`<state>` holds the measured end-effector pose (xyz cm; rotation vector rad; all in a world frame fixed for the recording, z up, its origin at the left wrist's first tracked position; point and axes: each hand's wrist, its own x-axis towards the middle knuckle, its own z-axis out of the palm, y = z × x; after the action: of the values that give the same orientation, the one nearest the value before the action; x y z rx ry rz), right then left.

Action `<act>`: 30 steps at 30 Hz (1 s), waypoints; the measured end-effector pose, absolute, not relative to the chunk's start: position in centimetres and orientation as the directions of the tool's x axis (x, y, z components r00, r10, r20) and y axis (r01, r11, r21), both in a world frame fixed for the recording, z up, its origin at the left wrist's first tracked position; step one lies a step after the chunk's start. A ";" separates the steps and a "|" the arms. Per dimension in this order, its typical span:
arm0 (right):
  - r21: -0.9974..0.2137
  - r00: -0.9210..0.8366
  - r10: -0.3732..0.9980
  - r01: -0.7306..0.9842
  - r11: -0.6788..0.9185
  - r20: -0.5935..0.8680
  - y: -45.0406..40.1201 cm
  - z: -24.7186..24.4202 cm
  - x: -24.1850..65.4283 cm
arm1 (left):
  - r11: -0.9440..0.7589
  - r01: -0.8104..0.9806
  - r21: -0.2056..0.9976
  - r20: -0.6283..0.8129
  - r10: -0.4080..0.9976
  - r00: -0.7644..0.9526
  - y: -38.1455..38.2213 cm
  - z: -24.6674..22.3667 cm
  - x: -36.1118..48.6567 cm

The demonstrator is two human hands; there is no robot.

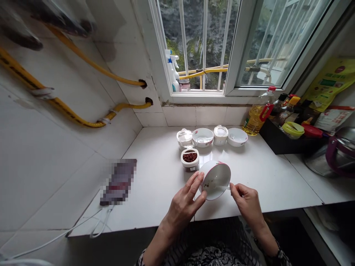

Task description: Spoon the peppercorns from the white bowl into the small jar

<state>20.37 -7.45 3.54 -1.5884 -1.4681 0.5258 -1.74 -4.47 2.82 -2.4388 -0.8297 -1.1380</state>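
Note:
My left hand (188, 197) grips the rim of a white bowl (222, 173) with a pink edge, which is tilted towards me. A few small dark bits lie on the bowl's inner wall near my left thumb. Pinched in my right hand (245, 201) is the handle of a small white spoon (222, 187), its far end inside the bowl. Just beyond my left fingers stands an opened seasoning jar (190, 166) with reddish-brown peppercorn-like grains in it.
Along the back of the white counter (155, 177) stand two lidded jars (220, 135) and two white bowls (237, 137). An oil bottle (253, 118), a black condiment rack (273, 138) and a kettle (332, 159) are to the right. A blurred-out device (119, 183) with a white cable lies left.

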 end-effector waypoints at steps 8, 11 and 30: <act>-0.966 0.215 0.942 -0.059 -0.253 -0.259 -6.8 2.2 18.7 | -0.791 0.608 -0.065 0.769 0.348 0.536 -4.8 2.4 -1.1; -0.964 0.217 0.942 -0.128 -0.232 -0.255 -6.8 2.2 18.8 | -0.771 0.636 -0.010 0.774 0.397 0.493 -4.9 2.1 -1.0; -0.893 0.176 0.916 0.349 0.284 0.361 -0.3 9.0 17.5 | -0.565 0.598 0.569 0.619 0.773 0.141 -6.4 -0.3 -3.6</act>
<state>17.46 -0.27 8.96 -1.2780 -1.3920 0.6154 -3.58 -6.42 -0.26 -2.5062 -1.5280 -1.5692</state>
